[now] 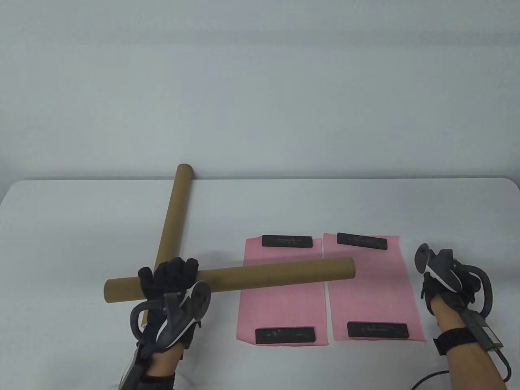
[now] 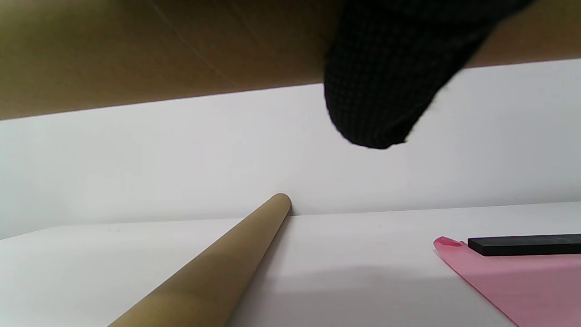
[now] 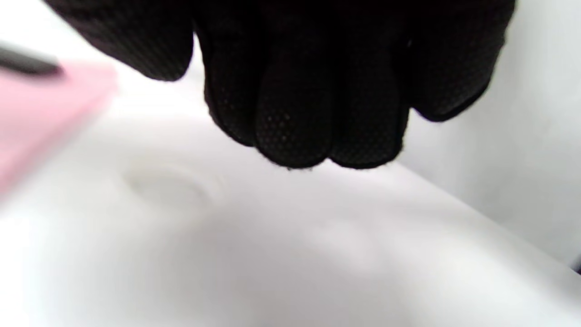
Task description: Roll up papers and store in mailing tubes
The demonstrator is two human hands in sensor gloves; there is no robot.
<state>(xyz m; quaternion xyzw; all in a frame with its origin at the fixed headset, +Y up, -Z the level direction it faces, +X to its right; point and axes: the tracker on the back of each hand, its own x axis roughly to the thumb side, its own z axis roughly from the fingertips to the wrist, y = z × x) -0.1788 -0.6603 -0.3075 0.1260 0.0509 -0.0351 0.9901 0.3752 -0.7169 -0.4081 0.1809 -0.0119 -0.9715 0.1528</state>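
The left hand [image 1: 172, 280] had its grip curled around a brown cardboard tube [image 1: 264, 274], holding it level above the white table [image 1: 65, 227] so it reached over two pink papers [image 1: 284, 292]. A second tube [image 1: 172, 219] lay on the table, angled toward the far edge. Black bars [image 1: 287, 241] weighed down the papers' ends. The right hand [image 1: 449, 284] rested beside the papers, fingers loosely curled, holding nothing.

Table view looks down from the front; wrist views sit low, sharing the pink paper [image 1: 284, 302].
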